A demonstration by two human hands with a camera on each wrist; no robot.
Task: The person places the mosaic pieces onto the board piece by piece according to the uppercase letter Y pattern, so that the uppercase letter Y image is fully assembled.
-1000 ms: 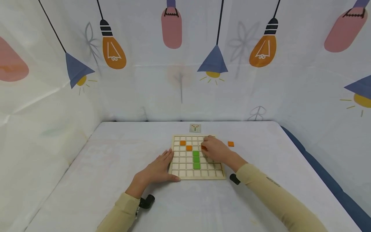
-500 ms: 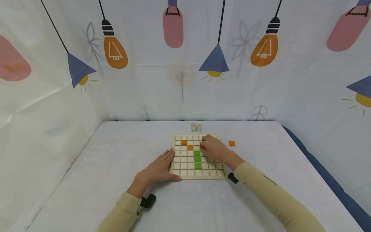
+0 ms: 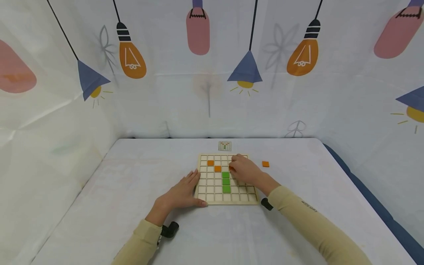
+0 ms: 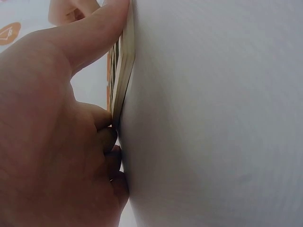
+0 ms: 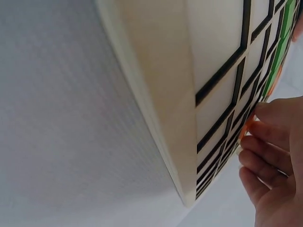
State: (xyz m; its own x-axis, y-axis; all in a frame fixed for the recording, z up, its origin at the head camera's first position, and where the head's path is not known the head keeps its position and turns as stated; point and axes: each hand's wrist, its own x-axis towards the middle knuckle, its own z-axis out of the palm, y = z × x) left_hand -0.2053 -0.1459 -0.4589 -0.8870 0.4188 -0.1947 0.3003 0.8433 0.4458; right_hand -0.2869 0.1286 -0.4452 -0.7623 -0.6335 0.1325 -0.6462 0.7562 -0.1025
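Note:
A light wooden grid board [image 3: 232, 202] lies flat on the white table. My left hand [image 3: 181, 192] rests along the board's left edge, fingers extended, its thumb at the near left corner. Over the upper right cells, my right hand [image 3: 247, 170] pinches an orange tile [image 5: 246, 126] between thumb and index finger at the board surface. That tile is mostly hidden by the fingers. Three green tiles [image 3: 226, 182] sit in a column in the grid. Two more orange tiles [image 3: 217, 168] lie diagonally up and left of them.
One loose orange tile [image 3: 265, 164] lies on the table right of the board. Behind the board is a small card [image 3: 225, 146] printed with a coloured grid pattern. A white curtain [image 3: 159, 103] with lamp prints hangs behind the table [image 3: 149, 162].
The view has shifted slightly. My right hand stays over the same part of the board, still pinching the orange tile; my left hand keeps its place at the left edge.

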